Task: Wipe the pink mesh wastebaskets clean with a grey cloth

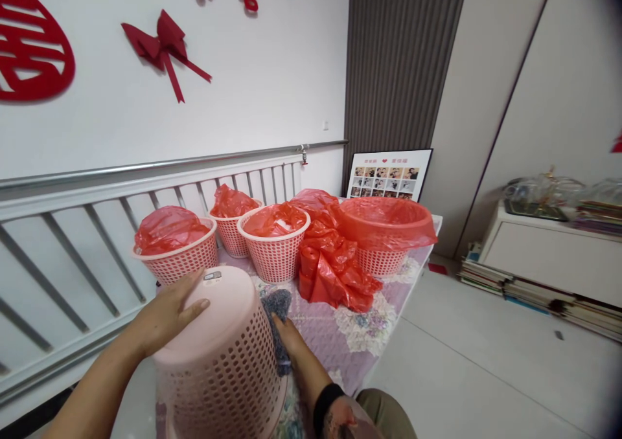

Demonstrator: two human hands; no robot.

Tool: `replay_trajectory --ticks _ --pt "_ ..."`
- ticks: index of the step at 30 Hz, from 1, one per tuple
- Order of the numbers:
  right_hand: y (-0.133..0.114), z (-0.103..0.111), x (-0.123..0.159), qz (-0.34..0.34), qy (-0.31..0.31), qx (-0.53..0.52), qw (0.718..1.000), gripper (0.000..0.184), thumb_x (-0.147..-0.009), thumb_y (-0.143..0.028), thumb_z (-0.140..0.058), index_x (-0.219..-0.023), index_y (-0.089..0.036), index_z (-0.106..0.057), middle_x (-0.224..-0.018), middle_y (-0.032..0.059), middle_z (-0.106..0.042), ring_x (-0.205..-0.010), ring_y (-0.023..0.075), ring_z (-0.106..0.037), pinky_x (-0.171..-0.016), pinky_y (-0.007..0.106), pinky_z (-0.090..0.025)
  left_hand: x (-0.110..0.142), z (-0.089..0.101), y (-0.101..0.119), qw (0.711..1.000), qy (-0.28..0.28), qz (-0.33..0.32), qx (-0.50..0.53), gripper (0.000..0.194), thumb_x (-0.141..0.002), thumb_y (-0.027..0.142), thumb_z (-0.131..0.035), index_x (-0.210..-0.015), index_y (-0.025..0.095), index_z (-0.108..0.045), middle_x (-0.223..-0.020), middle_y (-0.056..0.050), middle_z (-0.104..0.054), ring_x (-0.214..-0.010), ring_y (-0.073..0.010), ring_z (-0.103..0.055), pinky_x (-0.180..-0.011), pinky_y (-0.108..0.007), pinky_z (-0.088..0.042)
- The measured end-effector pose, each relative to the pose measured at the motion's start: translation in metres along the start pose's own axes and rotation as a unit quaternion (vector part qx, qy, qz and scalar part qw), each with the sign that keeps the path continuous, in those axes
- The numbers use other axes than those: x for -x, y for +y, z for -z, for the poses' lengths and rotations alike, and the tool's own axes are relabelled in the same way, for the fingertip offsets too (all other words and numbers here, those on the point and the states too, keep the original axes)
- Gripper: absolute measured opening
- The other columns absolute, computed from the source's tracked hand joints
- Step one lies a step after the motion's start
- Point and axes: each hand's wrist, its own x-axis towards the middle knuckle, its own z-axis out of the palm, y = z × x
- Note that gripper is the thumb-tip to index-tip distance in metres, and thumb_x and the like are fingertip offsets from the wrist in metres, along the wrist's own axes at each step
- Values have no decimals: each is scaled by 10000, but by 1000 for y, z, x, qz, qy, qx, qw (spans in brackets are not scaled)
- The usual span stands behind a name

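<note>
An upturned pink perforated basket (221, 355) stands bottom-up on the flowered table cover (359, 326) right in front of me. My left hand (170, 313) lies flat on its solid base, fingers spread. My right hand (286, 337) presses a dark grey cloth (278, 309) against the basket's right side; its fingers are partly hidden behind the cloth.
Several pink baskets lined with red plastic bags (275, 222) stand behind, the largest (386, 228) at the table's far right corner. A loose red bag (335, 270) lies between them. A white radiator (97, 232) runs along the left. A framed photo board (389, 175), low cabinet (549, 251) and book stacks (544, 293) are on the right.
</note>
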Motion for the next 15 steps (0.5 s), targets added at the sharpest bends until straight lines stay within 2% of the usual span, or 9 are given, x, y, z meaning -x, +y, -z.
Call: replay_trajectory --ticks 3,5,11,13,15 --pt "3 -4 11 0 21 4 1000 766 -717 -813 -576 -1007 -130 -765 -1093 161 -780 -1144 358 -693 -1052 539 -462 0 2 1 1000 -12 8 3 886 -881 687 -406 -1560 122 -333 -1638 -129 -372 -1504 -326 -363 -1257 -519 -269" --pt "-4 -10 20 6 29 3 1000 749 -762 -790 -537 -1039 -131 -759 -1151 164 -765 -1177 358 -676 -1070 538 -449 0 2 0 1000 -20 12 7 893 -881 689 -398 -1568 126 -313 -1647 -123 -358 -1512 -316 -351 -1263 -512 -256" --pt "-56 -31 57 63 23 -16 998 555 -896 -570 -546 -1226 -152 -705 -1258 123 -729 -1245 299 -635 -1129 456 -421 0 3 -3 1000 -20 5 9 894 -876 698 -406 -1562 130 -330 -1644 -118 -364 -1512 -325 -348 -1264 -507 -258" --pt "-71 -38 64 96 22 -36 994 573 -896 -537 -580 -1319 -157 -651 -1348 118 -681 -1298 282 -597 -1156 441 -398 -1 2 -4 1000 -13 3 10 881 -878 687 -412 -1557 128 -343 -1639 -115 -370 -1514 -323 -344 -1261 -500 -269" --pt "-75 -40 65 112 20 -55 992 616 -898 -544 -587 -1369 -148 -616 -1405 124 -640 -1324 276 -576 -1166 434 -391 -1 1 -5 1000 -10 1 7 878 -880 683 -411 -1553 122 -349 -1640 -121 -362 -1515 -326 -339 -1261 -509 -265"
